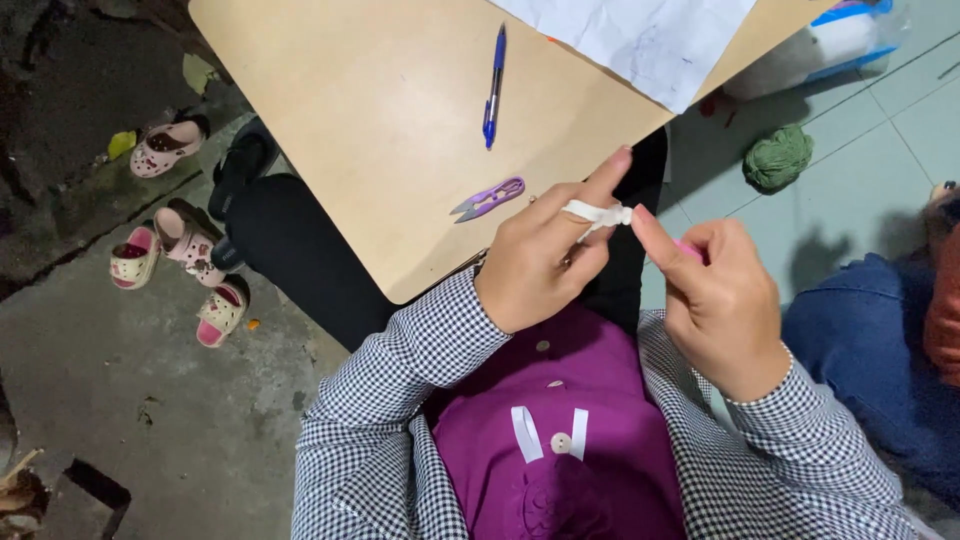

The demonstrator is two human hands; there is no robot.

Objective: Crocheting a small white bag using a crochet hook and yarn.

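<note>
My left hand (540,260) is raised over my lap with a white ribbon-like strip (592,212) wound around its extended forefinger. My right hand (720,300) pinches the end of that strip at its fingertips and also holds something pink (688,248), mostly hidden in the fingers. Both hands hover at the near corner of a light wooden board (380,120) resting on my knees. Small purple thread snips (488,198) lie on the board just left of my left hand. A blue pen (494,88) lies farther up the board.
A white paper sheet (650,35) covers the board's far right corner. A green yarn ball (778,157) sits on the tiled floor at right. Small pink sandals (165,147) lie on the concrete at left. A person in blue denim (870,350) sits at my right.
</note>
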